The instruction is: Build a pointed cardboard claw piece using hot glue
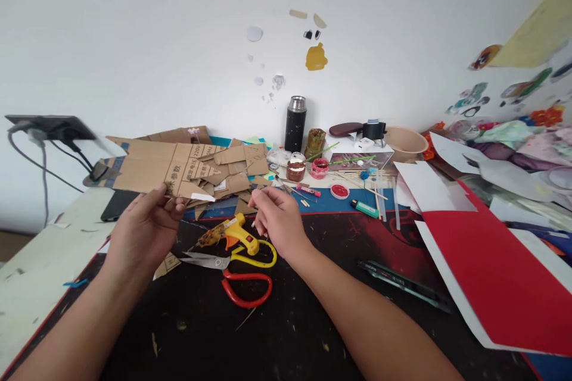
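My left hand (149, 226) is closed in a pinch just in front of a printed cardboard sheet (147, 166). Whether its fingertips grip this sheet or a smaller piece there I cannot make out. To the right, my right hand (279, 220) has its fingers curled together, and anything inside them is hidden. Between the hands lies a yellow glue gun (243, 235) with a stained nozzle. Scissors (218, 262) with one yellow and one red handle rest partly open on the black mat (201, 339), just in front of the glue gun.
Cardboard scraps (232, 175) are heaped behind my hands. Farther back stand a black flask (295, 125) and paint jars (295, 168). A utility knife (404, 284), a green lighter (364, 209) and red card (504, 274) lie right. A tablet (51, 126) stands left with cables.
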`<state>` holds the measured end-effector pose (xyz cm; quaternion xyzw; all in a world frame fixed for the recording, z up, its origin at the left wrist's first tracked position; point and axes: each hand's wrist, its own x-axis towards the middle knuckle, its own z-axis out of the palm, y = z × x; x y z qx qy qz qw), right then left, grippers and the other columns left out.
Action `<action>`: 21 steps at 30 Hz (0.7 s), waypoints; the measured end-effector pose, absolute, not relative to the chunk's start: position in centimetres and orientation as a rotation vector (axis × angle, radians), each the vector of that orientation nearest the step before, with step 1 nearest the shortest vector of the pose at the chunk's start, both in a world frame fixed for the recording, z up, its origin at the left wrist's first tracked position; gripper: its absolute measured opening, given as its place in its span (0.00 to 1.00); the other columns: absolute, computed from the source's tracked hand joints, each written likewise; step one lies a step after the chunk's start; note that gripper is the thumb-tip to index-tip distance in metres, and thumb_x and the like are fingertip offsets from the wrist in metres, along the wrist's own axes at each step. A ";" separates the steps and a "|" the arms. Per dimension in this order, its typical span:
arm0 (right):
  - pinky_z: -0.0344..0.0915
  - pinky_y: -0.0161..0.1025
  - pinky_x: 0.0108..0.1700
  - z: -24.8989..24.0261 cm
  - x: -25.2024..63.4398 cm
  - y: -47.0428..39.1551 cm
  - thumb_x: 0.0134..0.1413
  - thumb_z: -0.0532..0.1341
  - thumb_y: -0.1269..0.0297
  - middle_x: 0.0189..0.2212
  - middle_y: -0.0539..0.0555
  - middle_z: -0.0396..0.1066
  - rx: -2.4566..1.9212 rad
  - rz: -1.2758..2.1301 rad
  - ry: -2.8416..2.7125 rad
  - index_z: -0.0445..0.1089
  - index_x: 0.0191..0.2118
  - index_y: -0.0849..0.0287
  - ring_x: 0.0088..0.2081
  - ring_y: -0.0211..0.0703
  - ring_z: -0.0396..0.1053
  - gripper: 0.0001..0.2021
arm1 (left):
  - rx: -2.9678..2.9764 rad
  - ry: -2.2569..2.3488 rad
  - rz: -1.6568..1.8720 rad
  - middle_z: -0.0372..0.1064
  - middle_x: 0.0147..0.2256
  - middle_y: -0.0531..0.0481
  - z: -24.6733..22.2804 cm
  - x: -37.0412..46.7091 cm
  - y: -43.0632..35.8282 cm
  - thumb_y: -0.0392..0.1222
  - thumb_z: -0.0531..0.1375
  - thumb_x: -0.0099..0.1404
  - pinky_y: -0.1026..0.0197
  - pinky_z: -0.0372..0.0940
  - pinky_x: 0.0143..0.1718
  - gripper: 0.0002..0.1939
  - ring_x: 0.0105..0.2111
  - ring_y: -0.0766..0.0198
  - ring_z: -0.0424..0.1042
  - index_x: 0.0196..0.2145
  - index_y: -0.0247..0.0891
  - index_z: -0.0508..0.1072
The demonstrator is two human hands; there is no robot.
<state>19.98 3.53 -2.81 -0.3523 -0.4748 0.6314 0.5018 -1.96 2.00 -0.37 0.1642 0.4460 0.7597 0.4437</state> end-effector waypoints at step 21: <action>0.62 0.27 0.21 -2.5 19.2 2.6 0.71 0.68 0.66 0.30 0.46 0.74 -0.897 1.800 -1.409 0.78 0.48 0.57 0.20 0.29 0.68 0.04 | 0.536 1.060 1.799 0.75 0.26 0.54 -1.2 -1.3 1.6 0.30 0.75 0.58 0.70 0.73 0.26 0.13 0.24 0.69 0.75 0.26 0.36 0.74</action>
